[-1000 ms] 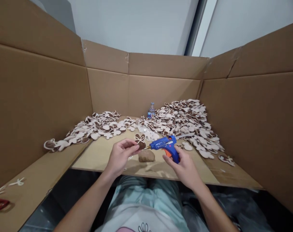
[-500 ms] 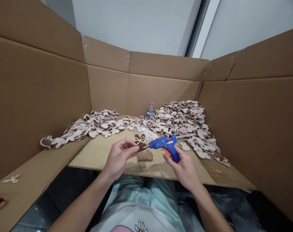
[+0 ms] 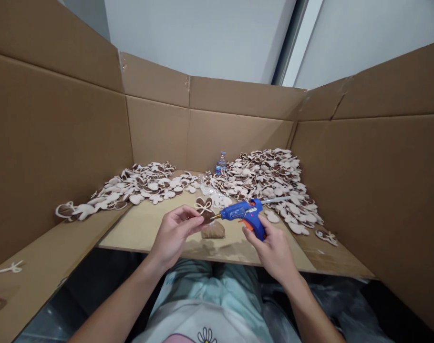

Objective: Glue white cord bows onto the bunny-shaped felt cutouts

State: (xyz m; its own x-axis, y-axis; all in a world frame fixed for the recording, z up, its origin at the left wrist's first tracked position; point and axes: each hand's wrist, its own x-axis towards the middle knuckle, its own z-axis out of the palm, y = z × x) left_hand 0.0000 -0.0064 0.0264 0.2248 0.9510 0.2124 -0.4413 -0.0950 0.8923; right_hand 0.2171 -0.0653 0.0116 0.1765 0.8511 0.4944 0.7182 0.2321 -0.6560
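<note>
Between thumb and fingers, my left hand pinches a brown bunny-shaped felt piece with a cream bow on it. My right hand grips the handle of a blue glue gun, its fingers near the orange trigger. The gun's brass nozzle points left and sits at the right edge of the felt piece; whether it touches I cannot tell. A clear glue stick pokes out of the gun's back. Below the nozzle a small brown block lies on the board.
A heap of white and brown felt pieces rises at the back right, and a lower pile spreads on the left. A water bottle stands between them. Cardboard walls surround the board. A loose bow lies far left.
The view has shifted slightly, so everything sits a little further left. Both hands keep their grips, and the nozzle stays at the felt piece's edge.
</note>
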